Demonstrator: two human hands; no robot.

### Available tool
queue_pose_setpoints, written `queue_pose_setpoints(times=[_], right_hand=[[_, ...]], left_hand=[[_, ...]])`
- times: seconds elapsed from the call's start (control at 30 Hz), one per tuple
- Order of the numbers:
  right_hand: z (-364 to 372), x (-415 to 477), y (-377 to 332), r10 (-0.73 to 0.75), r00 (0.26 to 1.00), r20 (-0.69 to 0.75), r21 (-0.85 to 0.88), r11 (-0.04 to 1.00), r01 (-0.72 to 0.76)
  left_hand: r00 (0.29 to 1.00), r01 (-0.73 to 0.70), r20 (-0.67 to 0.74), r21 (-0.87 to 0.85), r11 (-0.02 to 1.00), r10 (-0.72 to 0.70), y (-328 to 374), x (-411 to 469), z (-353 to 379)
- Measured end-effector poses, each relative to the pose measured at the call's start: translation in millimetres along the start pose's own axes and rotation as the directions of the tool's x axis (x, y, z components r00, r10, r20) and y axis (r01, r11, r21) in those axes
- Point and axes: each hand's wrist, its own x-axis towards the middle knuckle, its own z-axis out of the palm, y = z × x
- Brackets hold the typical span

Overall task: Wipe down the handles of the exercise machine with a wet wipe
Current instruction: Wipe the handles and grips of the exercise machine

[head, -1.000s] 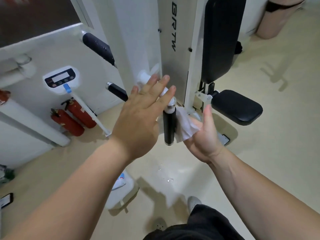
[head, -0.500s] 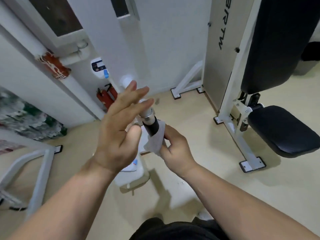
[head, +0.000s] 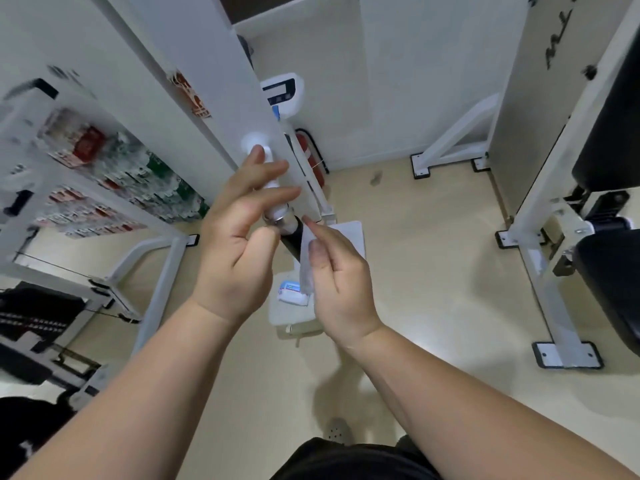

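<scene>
Right hand point(head: 341, 282) pinches wet wipe point(head: 306, 266) against handle point(head: 292, 237) (left hand point(head: 235, 244) touching)

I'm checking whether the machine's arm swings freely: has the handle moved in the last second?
Yes. The handle has swung left, away from the seat, which it hung close beside a second ago.

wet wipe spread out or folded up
Folded up, not spread: the wet wipe is a narrow strip against the black handle, pinched by fingers of the right hand.
</scene>
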Motion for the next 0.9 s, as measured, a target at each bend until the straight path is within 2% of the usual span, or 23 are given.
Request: queue_pose_setpoints(times=[0.13, 0.23, 0.3, 0.43, 0.57, 0.67, 0.9], right_hand=[[9, 18, 1, -0.011, 0.996, 0.091, -0.062, 0.998, 0.016], [6, 26, 10, -0.012, 0.974, 0.228, -0.147, 0.988, 0.047], [10, 29, 12, 0.006, 0.963, 0.27, -0.158, 0.987, 0.038], [19, 30, 18, 0.017, 0.981, 0.193, -0.208, 0.978, 0.024], [13, 23, 25, 0.145, 0.977, 0.159, -0.23, 0.967, -0.107], [11, 18, 24, 0.14, 0.981, 0.132, -0.241, 0.965, -0.105], [20, 18, 5, 0.126, 0.989, 0.075, -0.145, 0.983, -0.115]], left_hand=[[1.0, 0.025, 0.009, 0.03, 0.999, -0.026, -2, 0, 1], [0.999, -0.002, 0.043, 0.03, 1.0, 0.0, -6, 0, -4], [0.998, -0.021, 0.062, 0.042, 0.999, 0.018, -8, 1, -6], [0.997, -0.015, 0.08, 0.014, 1.0, 0.014, -7, 3, -6], [0.993, -0.036, 0.111, -0.017, 0.999, 0.038, -7, 5, -9], [0.991, -0.02, 0.132, -0.048, 0.999, 0.026, -6, 5, -8], [0.993, -0.023, 0.118, -0.069, 0.997, 0.031, -8, 3, -6]])
